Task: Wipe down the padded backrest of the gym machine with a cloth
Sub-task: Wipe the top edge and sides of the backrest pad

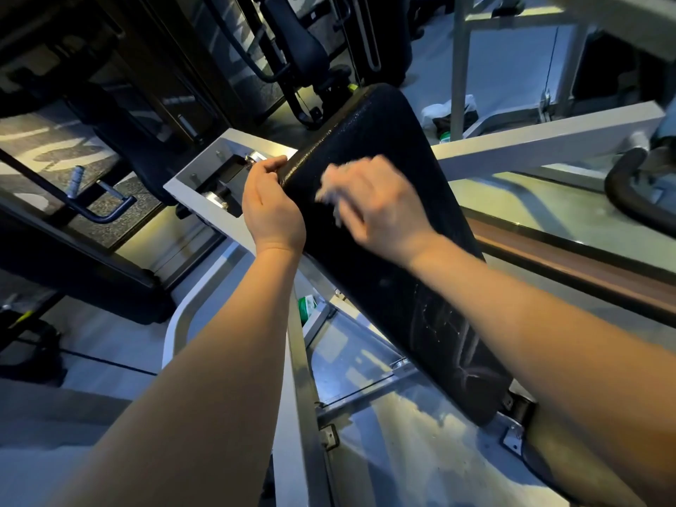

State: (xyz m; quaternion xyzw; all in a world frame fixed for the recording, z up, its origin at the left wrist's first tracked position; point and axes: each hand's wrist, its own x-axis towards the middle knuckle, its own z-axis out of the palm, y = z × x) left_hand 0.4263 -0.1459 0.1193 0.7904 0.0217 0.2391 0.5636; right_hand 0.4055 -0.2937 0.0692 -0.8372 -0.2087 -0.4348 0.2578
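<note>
Gym machines (303, 49) stand all around. My left hand (272, 203) grips the left edge of the black backrest (384, 140). My right hand (380, 206) holds the bunched cloth (329, 188) against its upper half. If my fingers (360, 170) go loose, the cloth could drop.

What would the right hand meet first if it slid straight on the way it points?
Probably the left hand, which grips the edge of the padded backrest. The right hand and its cloth point leftward across the pad towards it.
</note>
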